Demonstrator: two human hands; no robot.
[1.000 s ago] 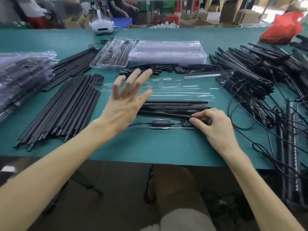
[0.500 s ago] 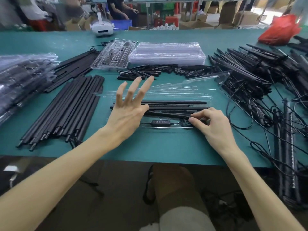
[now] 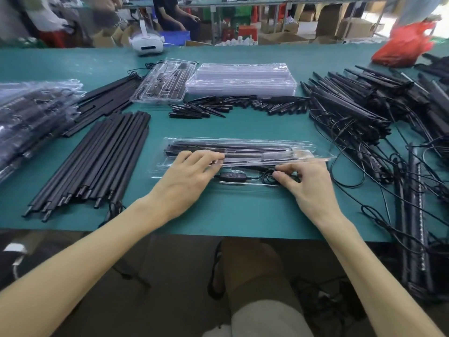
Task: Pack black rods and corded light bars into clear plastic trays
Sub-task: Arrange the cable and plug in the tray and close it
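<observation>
A clear plastic tray (image 3: 303,147) lies in the middle of the green table, with black rods (image 3: 194,148) and a light bar inside. Its clear lid (image 3: 279,158) is folded down over them. My left hand (image 3: 187,181) rests flat on the lid's left part, fingers stretched across it. My right hand (image 3: 308,188) pinches the coiled black cord (image 3: 267,177) at the tray's near right. The cord's inline controller (image 3: 233,175) lies between my hands.
Long black rods (image 3: 97,164) lie in a bundle at the left, beside bagged parts (image 3: 31,113). Behind are a stack of empty trays (image 3: 243,79), a packed tray (image 3: 162,86) and short black pieces (image 3: 218,108). Corded light bars (image 3: 352,113) are piled at the right.
My left hand came down from a raised, spread pose onto the tray, and the clear lid folded down over the rods. My right hand stayed on the cord.
</observation>
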